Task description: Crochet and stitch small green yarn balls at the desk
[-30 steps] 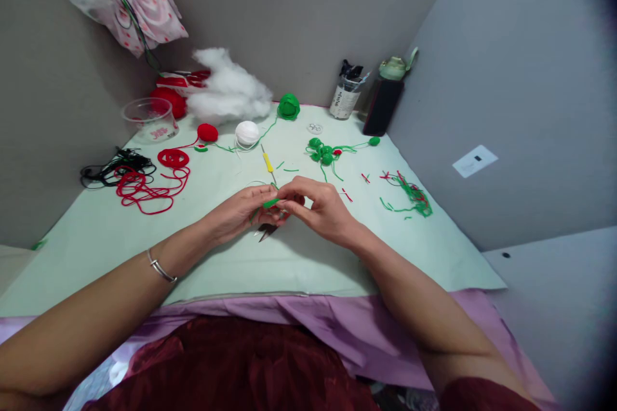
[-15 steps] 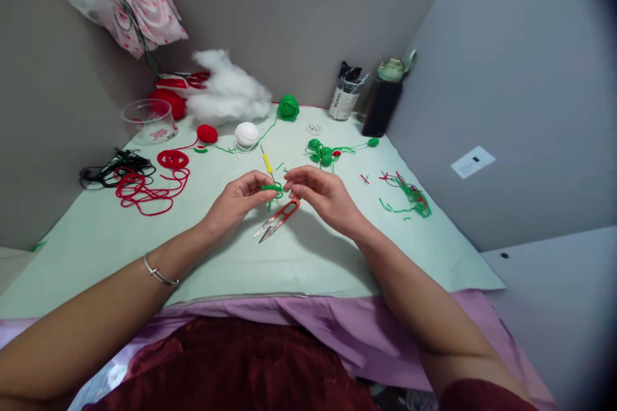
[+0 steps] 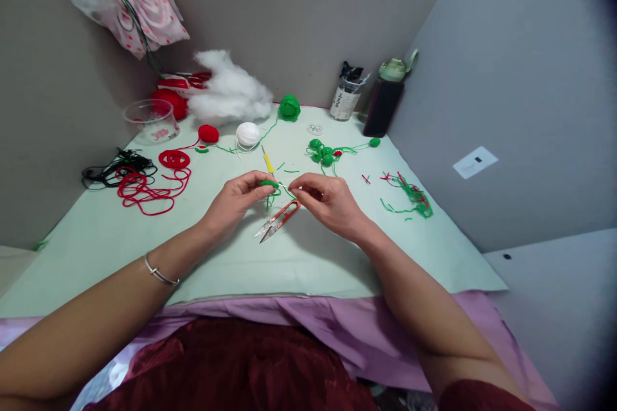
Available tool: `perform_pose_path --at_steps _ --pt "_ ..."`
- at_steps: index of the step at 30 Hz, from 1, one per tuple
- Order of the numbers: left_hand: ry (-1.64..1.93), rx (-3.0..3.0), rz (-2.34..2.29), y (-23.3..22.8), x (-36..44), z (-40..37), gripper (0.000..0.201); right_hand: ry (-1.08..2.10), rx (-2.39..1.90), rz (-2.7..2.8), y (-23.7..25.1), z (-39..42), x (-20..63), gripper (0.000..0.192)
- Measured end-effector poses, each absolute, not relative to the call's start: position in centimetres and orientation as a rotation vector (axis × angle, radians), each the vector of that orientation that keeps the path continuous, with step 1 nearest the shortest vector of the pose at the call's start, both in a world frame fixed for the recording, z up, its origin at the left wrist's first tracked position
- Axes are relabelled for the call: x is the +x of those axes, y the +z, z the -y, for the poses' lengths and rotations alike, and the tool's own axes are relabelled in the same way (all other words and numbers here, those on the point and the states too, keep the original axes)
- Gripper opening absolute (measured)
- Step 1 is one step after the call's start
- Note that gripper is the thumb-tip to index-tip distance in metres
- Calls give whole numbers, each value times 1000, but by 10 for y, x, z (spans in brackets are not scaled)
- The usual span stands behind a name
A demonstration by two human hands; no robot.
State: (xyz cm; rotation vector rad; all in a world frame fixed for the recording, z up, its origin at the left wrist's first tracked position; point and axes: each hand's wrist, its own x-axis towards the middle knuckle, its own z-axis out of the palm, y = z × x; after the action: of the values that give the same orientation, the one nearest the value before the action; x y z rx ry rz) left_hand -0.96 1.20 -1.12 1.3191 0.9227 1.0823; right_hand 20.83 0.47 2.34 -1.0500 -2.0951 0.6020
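My left hand [image 3: 237, 199] has thumb and finger clamped on a small green crocheted piece [image 3: 268, 183], above the middle of the pale mint tablecloth [image 3: 212, 276]. My right hand [image 3: 332, 204] pinches a thin pale strand [image 3: 283, 186] just right of it. Thread snips [image 3: 270, 232] lie on the near side, a yellow-handled hook [image 3: 268, 163] beyond. White stuffing [image 3: 231, 93] sits far left against the grey wall [image 3: 308, 26], a dark bottle [image 3: 384, 103] far right.

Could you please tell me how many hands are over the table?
2: the left hand, holding a small green piece, and the right hand, just to its right. I see no sign of others hidden.
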Motion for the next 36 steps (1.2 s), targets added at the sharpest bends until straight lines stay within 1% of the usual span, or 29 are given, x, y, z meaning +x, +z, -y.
perform_pose_path --at_steps 18,22,27,30,33,36 --pt "1109 1354 -976 -11 -9 -11 21 607 -1126 2145 30 -1 207 14" --pt "1095 1299 -951 -10 -9 -11 19 746 -1131 2106 31 0 205 15" --pt "1064 1096 -847 -4 -8 -11 17 1134 -1021 1926 29 -3 202 17" --pt "1058 1041 -804 -2 -6 -9 19 1295 -914 1821 24 -7 200 19" --pt "1063 1091 -808 -3 -3 -7 20 1346 -859 1768 18 -9 196 20" --pt "1093 1112 -818 -5 -1 -7 19 1316 -891 1767 15 -8 193 19"
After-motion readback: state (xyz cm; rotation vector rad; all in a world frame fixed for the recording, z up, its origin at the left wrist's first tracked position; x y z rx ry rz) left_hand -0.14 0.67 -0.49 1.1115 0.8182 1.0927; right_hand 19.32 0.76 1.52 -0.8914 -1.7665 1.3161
